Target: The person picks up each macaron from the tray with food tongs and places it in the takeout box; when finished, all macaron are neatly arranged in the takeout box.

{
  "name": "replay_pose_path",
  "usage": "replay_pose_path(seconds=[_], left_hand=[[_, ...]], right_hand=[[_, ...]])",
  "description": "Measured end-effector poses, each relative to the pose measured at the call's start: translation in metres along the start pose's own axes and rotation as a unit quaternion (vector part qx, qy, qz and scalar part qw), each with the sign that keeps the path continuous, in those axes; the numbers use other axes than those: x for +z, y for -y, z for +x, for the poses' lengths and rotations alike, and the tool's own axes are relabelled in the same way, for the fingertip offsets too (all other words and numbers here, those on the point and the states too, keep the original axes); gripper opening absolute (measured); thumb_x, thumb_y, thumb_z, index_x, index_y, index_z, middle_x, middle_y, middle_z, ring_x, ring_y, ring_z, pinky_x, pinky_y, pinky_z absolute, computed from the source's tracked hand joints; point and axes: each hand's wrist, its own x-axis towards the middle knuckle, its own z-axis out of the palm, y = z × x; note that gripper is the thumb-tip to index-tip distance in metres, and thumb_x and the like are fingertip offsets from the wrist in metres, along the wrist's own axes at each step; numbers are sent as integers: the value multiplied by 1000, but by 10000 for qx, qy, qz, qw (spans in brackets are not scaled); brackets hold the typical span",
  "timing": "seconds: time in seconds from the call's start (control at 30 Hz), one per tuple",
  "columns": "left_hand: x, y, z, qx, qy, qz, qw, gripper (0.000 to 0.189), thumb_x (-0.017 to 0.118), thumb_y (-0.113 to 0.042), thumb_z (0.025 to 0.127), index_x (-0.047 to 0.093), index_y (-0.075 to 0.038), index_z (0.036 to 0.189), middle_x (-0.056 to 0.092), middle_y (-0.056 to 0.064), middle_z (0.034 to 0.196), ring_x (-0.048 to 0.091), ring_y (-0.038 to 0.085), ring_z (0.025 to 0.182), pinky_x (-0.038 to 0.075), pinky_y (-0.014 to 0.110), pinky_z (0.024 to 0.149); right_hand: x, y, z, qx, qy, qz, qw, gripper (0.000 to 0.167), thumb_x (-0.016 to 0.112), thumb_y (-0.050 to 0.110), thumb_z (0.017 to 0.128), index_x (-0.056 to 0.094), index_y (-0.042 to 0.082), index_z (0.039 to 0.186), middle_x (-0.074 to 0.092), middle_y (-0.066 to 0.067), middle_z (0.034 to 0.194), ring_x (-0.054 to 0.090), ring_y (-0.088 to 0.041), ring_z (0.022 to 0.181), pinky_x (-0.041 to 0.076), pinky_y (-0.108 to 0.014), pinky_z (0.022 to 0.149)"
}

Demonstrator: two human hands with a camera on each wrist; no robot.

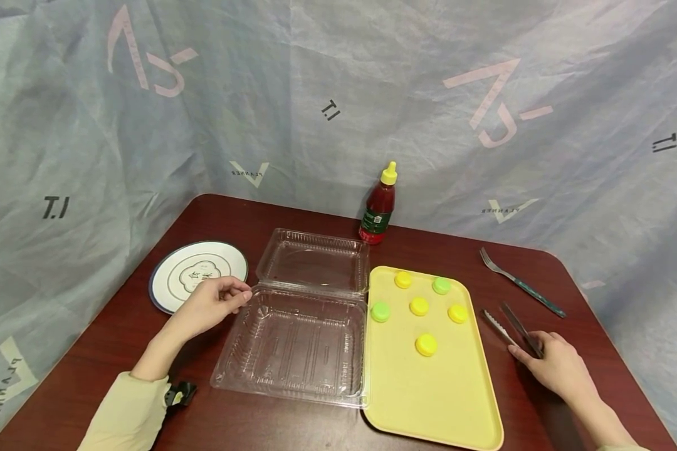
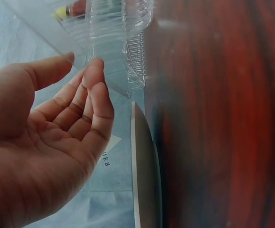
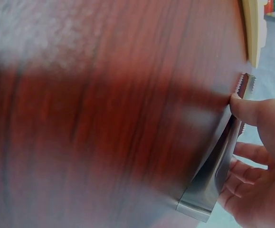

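A clear plastic clamshell container lies opened flat, its lid towards the back. My left hand has its thumb and fingertips at the container's left rim near the hinge. In the left wrist view the plastic edge passes between thumb and curled fingers. My right hand grips metal tongs right of the yellow tray. Their serrated tips stand apart and hold nothing. On the tray sit several small round pieces, some yellow, some green.
A blue-rimmed white plate lies behind the left hand. The red sauce bottle with a yellow cap stands at the back. A fork with a green handle lies at the right. Grey printed cloth hangs behind the table.
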Motion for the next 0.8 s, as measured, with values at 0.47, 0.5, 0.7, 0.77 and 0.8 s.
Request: replay_pose_path(seconds=[0.47,0.5,0.7,0.77,0.8], left_hand=[[0,2,0,-50,79,-137,9999,18,65,-11,97,68,5,105,67,5,81,65,22,72,54,29,64],[0,2,0,-49,78,-140,9999,18,65,-11,97,68,5,105,67,5,81,65,23,72,54,28,64],[0,3,0,-40,108,-179,9998,18,65,-11,97,67,5,106,68,5,81,65,21,71,55,28,65],[0,3,0,-36,126,-195,9997,18,65,-11,98,67,5,106,68,5,81,65,20,71,55,29,65],[0,3,0,-35,135,-200,9997,18,65,-11,98,67,5,106,68,5,81,65,20,71,55,29,65]], right_hand=[[-10,1,1,-66,-280,34,9996,65,74,42,89,58,-16,113,62,-24,92,60,-38,79,48,-57,65],[-10,1,0,-84,-320,47,9994,65,74,42,89,58,-16,113,62,-23,91,60,-37,78,48,-56,65],[-14,1,1,-88,-690,200,9974,61,74,41,89,59,-13,115,64,-18,88,61,-35,76,48,-54,63],[-15,1,1,-106,-871,232,9959,58,74,41,89,60,-10,115,64,-15,85,60,-32,75,47,-50,61],[-15,2,2,-129,-951,246,9951,57,74,40,89,61,-9,115,63,-13,85,59,-31,75,46,-47,61]])
